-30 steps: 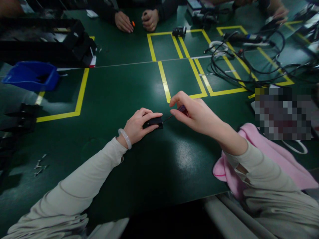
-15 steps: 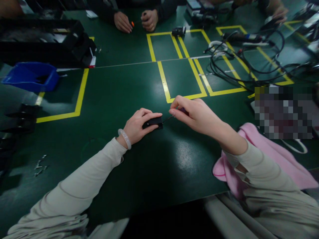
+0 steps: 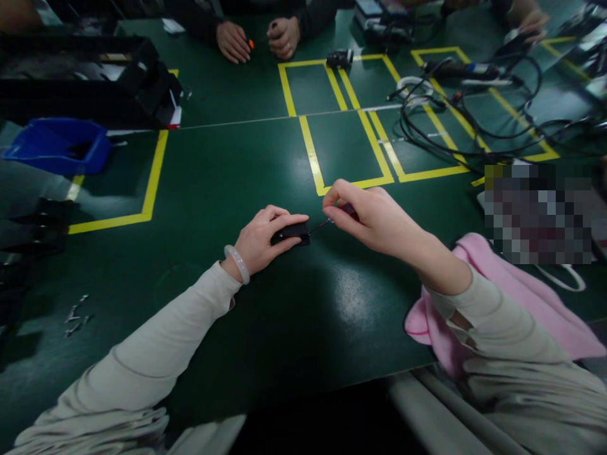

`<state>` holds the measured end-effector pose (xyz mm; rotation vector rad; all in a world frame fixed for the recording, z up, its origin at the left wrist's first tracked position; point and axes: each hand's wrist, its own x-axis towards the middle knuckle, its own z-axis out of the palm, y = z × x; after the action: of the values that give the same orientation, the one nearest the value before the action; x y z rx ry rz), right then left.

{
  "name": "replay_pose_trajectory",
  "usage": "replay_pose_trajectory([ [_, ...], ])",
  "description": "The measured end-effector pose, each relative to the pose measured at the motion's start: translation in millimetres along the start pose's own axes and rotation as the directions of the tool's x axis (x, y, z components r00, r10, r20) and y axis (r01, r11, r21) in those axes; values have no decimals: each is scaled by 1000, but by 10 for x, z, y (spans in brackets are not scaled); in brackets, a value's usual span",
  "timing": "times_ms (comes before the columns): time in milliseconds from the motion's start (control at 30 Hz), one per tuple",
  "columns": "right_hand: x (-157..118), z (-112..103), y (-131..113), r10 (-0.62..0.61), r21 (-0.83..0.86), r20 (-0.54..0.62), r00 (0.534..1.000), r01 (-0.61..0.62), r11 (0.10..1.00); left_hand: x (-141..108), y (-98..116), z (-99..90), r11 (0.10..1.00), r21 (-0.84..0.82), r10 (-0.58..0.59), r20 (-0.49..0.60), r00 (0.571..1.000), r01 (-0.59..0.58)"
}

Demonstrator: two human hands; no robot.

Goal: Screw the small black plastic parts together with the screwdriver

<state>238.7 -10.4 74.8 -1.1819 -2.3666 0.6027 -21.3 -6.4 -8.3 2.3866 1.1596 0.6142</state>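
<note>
My left hand (image 3: 265, 237) is closed around a small black block-shaped part (image 3: 296, 233), pinning it to the green tabletop (image 3: 284, 328). Thumb and forefinger lie along its two sides. My right hand (image 3: 363, 218) pinches a screwdriver (image 3: 320, 225) by its dark handle, most of which is hidden in the fingers. The thin shaft slants down to the left, and its tip meets the right end of the black part. Whether the tip sits in a screw is too small to tell.
Several small screws (image 3: 76, 316) lie at the left, near black parts (image 3: 40, 224). A blue bin (image 3: 59, 145) and a long black tray (image 3: 90, 82) stand behind. Cables (image 3: 474, 136) coil at the right, above a pink cloth (image 3: 507, 297). Across the table are another person's hands (image 3: 258, 41).
Both hands stay in almost the same place, with the black part and the screwdriver still held. Only a very slight shift of the right fingers shows.
</note>
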Motion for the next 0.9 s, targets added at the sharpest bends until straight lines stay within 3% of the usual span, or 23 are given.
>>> replay_pose_trajectory([
  [200,-18,21,9,-10,8,-60,998,10,1000,-4,-7,-1,1000,2,7,1,1000,-7],
  [900,-11,10,7,-25,26,-26,999,26,999,-9,-33,15,999,-3,32,-14,999,-32],
])
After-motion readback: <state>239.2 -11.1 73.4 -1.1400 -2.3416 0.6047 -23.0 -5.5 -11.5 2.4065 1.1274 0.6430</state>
